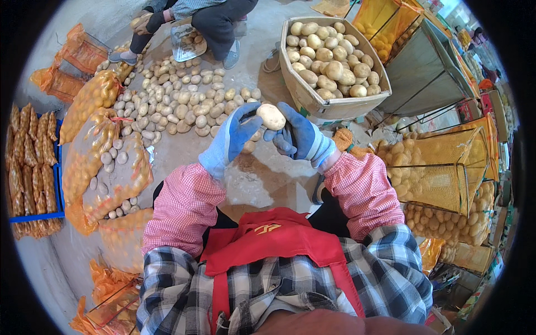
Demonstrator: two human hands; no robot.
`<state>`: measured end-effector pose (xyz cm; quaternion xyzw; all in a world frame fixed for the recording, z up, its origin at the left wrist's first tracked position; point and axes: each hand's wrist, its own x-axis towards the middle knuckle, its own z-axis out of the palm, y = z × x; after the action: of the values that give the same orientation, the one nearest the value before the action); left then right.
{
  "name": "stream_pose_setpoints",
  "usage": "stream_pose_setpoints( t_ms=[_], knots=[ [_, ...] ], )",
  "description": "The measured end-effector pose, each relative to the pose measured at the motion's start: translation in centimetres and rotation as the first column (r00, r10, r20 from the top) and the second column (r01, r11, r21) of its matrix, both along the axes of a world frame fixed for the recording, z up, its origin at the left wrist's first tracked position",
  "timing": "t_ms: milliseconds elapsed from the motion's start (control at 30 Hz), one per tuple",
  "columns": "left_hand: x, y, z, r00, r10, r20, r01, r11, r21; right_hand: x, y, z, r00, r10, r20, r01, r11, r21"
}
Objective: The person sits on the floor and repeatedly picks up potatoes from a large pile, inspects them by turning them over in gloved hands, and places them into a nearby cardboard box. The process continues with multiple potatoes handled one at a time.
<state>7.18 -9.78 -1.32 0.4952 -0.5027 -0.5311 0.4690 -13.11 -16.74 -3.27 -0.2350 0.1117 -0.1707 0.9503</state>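
Note:
Both my hands wear blue-coated work gloves and meet in front of me, low over the floor. Between them is a pale potato (271, 117). My left hand (235, 136) touches its left side with the fingertips. My right hand (300, 134) grips its right side, with fingers curled beneath. Many loose potatoes (202, 109) lie spread on the concrete floor ahead and to the left. A cardboard box (335, 109) heaped with potatoes stands just beyond my right hand. A few potatoes under my hands are partly hidden.
Filled mesh sacks (90, 155) lie at the left, beside a blue-framed rack (61, 167) of bagged produce. Another person (213, 25) sits ahead near a clear tray (179, 46). Yellow mesh bags on frames (439, 159) stand at the right, near an orange knitted glove (345, 140).

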Motion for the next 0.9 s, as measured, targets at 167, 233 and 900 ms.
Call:
stream_pose_setpoints(
  t_ms=[167, 233, 900],
  knots=[
    [-0.5, 0.9, -0.3, 0.999, -0.047, 0.008, 0.048, 0.998, -0.045, -0.4, 1.6, 1.0, 0.963, -0.132, -0.235, 0.121, 0.991, -0.063],
    [-1.5, 1.8, -0.7, 0.998, -0.058, -0.017, 0.055, 0.990, -0.131, -1.7, 1.4, -0.4, 0.966, -0.058, -0.250, 0.042, 0.997, -0.070],
    [0.0, 13.9, -18.4, 0.843, 0.427, -0.328, -0.377, 0.903, 0.206, -6.6, 8.6, 0.5, 0.804, -0.532, 0.265, 0.079, -0.347, -0.935]
  ],
)
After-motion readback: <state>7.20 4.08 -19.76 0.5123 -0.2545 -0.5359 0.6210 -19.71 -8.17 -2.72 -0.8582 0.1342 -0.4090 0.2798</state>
